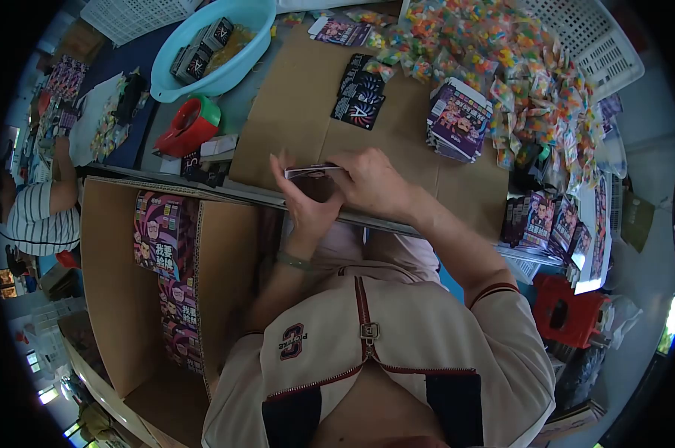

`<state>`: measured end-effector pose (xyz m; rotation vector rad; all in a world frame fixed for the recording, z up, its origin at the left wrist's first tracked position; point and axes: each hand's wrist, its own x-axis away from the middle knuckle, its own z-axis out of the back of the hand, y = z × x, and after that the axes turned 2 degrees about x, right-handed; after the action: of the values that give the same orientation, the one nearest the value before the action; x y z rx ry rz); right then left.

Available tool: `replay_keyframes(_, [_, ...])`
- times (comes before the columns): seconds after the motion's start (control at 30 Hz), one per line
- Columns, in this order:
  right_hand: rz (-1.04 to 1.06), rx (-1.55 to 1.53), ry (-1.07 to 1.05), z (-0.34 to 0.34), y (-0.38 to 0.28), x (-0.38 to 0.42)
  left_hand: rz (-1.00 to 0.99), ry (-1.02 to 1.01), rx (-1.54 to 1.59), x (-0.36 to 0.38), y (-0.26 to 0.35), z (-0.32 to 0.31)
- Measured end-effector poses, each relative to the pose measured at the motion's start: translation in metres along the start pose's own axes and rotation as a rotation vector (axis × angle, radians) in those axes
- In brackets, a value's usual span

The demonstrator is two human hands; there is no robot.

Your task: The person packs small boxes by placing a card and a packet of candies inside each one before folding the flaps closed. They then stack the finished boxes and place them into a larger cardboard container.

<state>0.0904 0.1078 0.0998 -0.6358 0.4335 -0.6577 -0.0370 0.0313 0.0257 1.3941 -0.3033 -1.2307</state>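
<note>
In front of my body, both hands meet around a small printed card box (313, 172), seen nearly edge-on with a pale rim toward me. My left hand (307, 209) grips it from the left and below, fingers bent around its side. From the right, my right hand (378, 179) closes on its other end; its fingertips are partly hidden. Beyond them, black cards with a bright burst pattern (358, 101) lie on the cardboard sheet (289, 97). A stack of purple printed boxes (459, 123) stands to the right of these cards.
Candy packets (494, 52) are heaped at the back right, against a white basket (595, 45). A blue basin (236, 63) holds black card packs; a red tape dispenser (188, 127) sits nearby. At left, a carton (113, 313) contains purple boxes. Another person (46, 209) works far left.
</note>
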Motion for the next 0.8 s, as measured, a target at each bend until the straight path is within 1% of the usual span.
replay_keyframes(0.03, [0.004,0.009,0.0,0.003,0.001,-0.005,0.05,0.112,0.077,-0.004,-0.001,-0.007])
replay_keyframes(0.07, [0.033,0.001,-0.065,0.006,0.003,-0.01,0.048,0.118,0.083,-0.007,-0.002,-0.007])
replay_keyframes(0.1, [0.061,-0.006,-0.131,0.009,0.005,-0.015,0.002,0.122,0.034,-0.009,-0.001,-0.007])
replay_keyframes(0.13, [0.061,0.002,-0.131,0.012,0.005,-0.018,-0.043,0.125,-0.015,-0.011,0.0,-0.007])
replay_keyframes(0.17, [0.048,0.01,-0.209,0.016,0.005,-0.021,-0.044,0.129,-0.008,-0.011,0.002,-0.008])
replay_keyframes(0.2, [0.034,0.018,-0.287,0.022,0.004,-0.025,0.04,0.143,0.038,-0.01,0.005,-0.01])
replay_keyframes(0.23, [0.032,0.025,-0.29,0.028,0.003,-0.029,0.124,0.157,0.084,-0.009,0.005,-0.01])
replay_keyframes(0.3, [0.058,0.108,-0.582,0.04,-0.002,-0.038,0.121,0.141,0.053,-0.004,-0.001,-0.009])
replay_keyframes(0.33, [0.061,0.115,-0.59,0.046,0.003,-0.042,0.117,0.125,0.017,-0.002,-0.004,-0.009])
replay_keyframes(0.4, [0.213,-0.171,-0.742,0.062,0.019,-0.053,0.151,0.116,-0.018,-0.002,-0.004,-0.008])
replay_keyframes(0.43, [0.214,-0.168,-0.744,0.073,0.031,-0.064,0.182,0.099,-0.056,-0.003,-0.004,-0.008])
replay_keyframes(0.5, [0.05,-0.22,-0.674,0.096,0.06,-0.091,0.179,0.098,-0.075,-0.003,-0.007,-0.009])
replay_keyframes(0.57, [-0.005,0.151,-0.368,0.091,0.095,-0.11,0.173,0.095,-0.095,-0.002,-0.011,-0.01])
replay_keyframes(0.63, [-0.409,0.636,-0.136,0.075,0.107,-0.128,0.209,0.119,0.022,0.001,-0.013,-0.012])
replay_keyframes(0.67, [-0.41,0.636,-0.131,0.065,0.127,-0.13,0.205,0.117,0.023,0.002,-0.013,-0.011])
replay_keyframes(0.7, [-0.384,0.74,-0.087,0.054,0.154,-0.131,0.17,0.109,-0.007,0.0,-0.01,-0.01])
replay_keyframes(0.73, [-0.356,0.844,-0.043,0.053,0.16,-0.132,0.134,0.103,-0.037,-0.001,-0.008,-0.009])
replay_keyframes(0.77, [-0.353,0.848,-0.036,0.055,0.167,-0.134,0.127,0.107,-0.034,-0.002,-0.008,-0.008])
replay_keyframes(0.8, [-0.428,0.811,-0.029,0.058,0.161,-0.136,0.16,0.094,-0.017,-0.002,-0.007,-0.007])
